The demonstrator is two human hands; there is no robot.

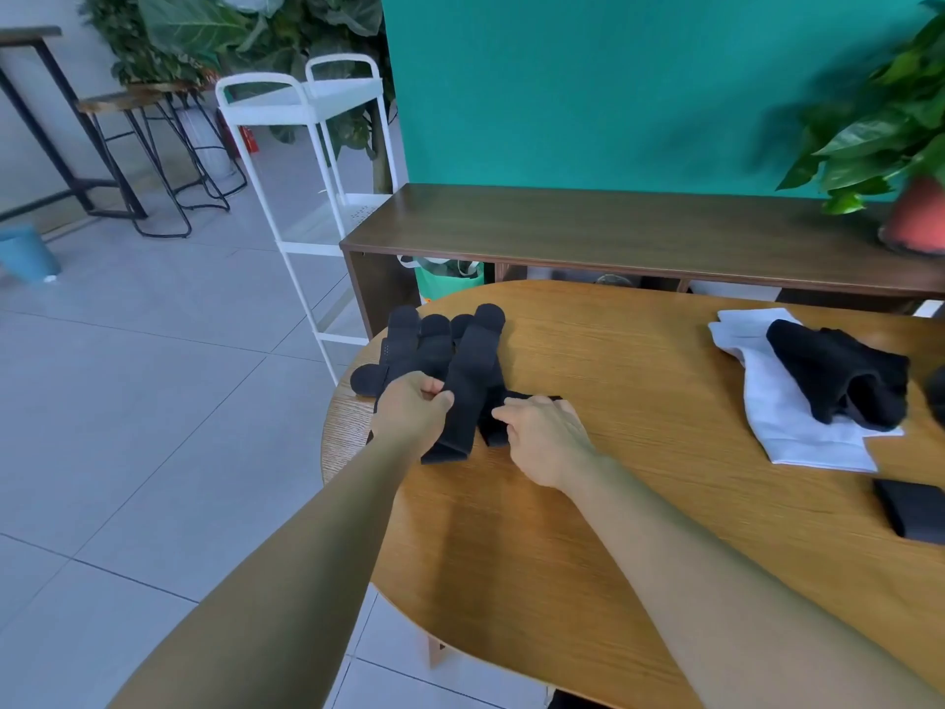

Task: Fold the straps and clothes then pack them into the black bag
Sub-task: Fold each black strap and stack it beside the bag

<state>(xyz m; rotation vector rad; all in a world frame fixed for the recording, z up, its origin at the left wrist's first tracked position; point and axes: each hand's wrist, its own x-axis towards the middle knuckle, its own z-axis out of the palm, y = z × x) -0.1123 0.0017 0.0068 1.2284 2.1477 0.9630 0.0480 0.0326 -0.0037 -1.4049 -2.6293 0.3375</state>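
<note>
Several black straps [434,350] with rounded ends lie in a heap near the left end of the wooden table [639,452]. My left hand [411,409] pinches one folded strap [468,391] at its left edge. My right hand [542,432] grips another strap's end [493,432] just to the right, pressed against the tabletop. At the right side a black garment [838,371] lies crumpled on a white garment [787,417]. A flat black object [913,509], maybe the bag, lies at the right edge, cut off by the frame.
A dark wooden bench [613,232] stands behind the table with a potted plant [915,217] on its right end. A white metal trolley [307,145] stands to the left of it. The tiled floor [153,401] lies left of the table edge.
</note>
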